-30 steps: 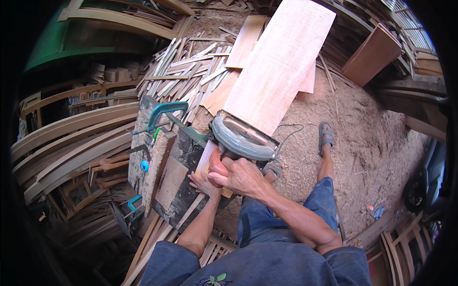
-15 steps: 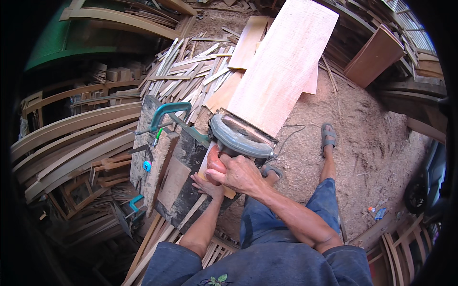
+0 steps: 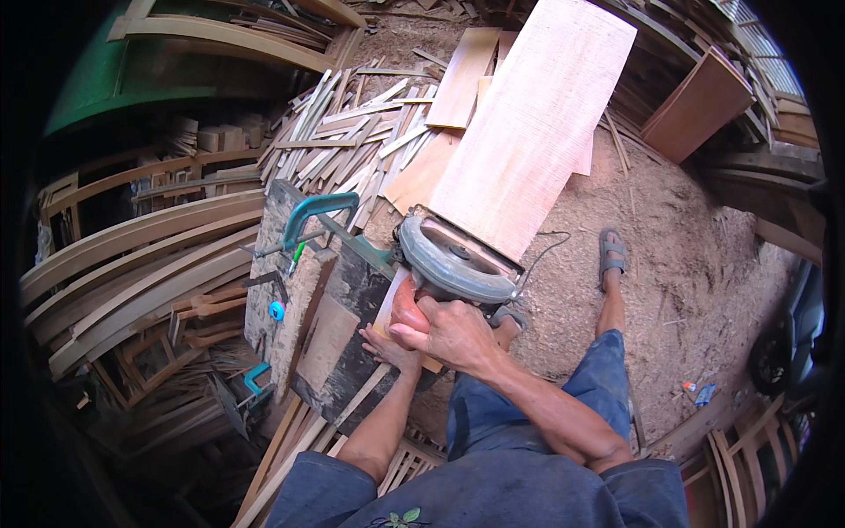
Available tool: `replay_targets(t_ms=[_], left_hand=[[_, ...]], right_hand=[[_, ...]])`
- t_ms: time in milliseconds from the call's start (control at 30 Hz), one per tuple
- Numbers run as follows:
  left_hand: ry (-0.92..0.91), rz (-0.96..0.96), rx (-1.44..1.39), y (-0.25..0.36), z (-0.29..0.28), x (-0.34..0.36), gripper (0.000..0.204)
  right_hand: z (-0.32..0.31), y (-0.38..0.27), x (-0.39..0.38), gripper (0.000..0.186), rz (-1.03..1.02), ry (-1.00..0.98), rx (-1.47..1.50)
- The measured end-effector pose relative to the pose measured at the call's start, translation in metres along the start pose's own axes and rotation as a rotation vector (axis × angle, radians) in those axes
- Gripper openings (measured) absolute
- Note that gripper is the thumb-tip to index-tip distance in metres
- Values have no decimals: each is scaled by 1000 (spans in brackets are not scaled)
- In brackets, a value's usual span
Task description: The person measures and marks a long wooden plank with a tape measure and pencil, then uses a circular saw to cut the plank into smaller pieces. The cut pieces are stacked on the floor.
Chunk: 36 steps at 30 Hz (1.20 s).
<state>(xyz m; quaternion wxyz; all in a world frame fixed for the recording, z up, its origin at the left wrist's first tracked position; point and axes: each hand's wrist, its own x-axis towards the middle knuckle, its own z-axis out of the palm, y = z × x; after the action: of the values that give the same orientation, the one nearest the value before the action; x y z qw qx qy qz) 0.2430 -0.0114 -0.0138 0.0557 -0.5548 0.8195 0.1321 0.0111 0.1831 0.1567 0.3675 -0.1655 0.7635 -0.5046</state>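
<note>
My right hand (image 3: pixel 453 333) is wrapped round the handle of a circular saw with an orange-red body (image 3: pixel 407 308) and a rounded grey blade guard (image 3: pixel 453 264). Just beyond the guard, a long, wide pale-pink board (image 3: pixel 537 132) stretches away to the upper right. My left hand (image 3: pixel 390 350) lies low and to the left of the saw, fingers spread, beside a narrow light wood piece partly under the saw. It rests at the edge of the dark workbench (image 3: pixel 352 295). The saw hides the blade and much of the wood beneath it.
A green clamp (image 3: pixel 308 216) grips the bench, with a blue tape measure (image 3: pixel 276 311) nearby. Loose offcuts (image 3: pixel 352 132) heap beyond it. Curved timbers (image 3: pixel 141 246) are stacked left. A black cord (image 3: pixel 537 264) trails on the sawdust floor; more panels (image 3: pixel 700 106) lean at right.
The whole view has shifted slightly, so things sit a little further right and lower. The saw and both hands keep nearly the same places against the bench and board.
</note>
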Motion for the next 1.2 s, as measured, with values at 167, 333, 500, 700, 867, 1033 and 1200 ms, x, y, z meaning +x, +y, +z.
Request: replay_targets(t_ms=[167,333,500,700,867,1033,1200], left_hand=[[91,160,2,-9,7,-3,124],[82,129,-32,-7,8,-2,122],[105,139,2,-1,9,3,118],[42,19,38,12,1,1,96],[54,-111,-55,24,-6,-1,70],[66,-111,-48,22,-7,-3,69],[128,-111,-30,15,2,3,70]], right_hand=[[6,-1,9,67,-11,13,22],[6,-4,15,67,-28,17,12],[9,-6,24,70,-41,15,4],[15,-9,39,71,-96,38,6],[17,-22,66,72,-103,40,45],[-7,-20,50,68,-138,103,111],[-77,19,-23,54,-170,223,227]])
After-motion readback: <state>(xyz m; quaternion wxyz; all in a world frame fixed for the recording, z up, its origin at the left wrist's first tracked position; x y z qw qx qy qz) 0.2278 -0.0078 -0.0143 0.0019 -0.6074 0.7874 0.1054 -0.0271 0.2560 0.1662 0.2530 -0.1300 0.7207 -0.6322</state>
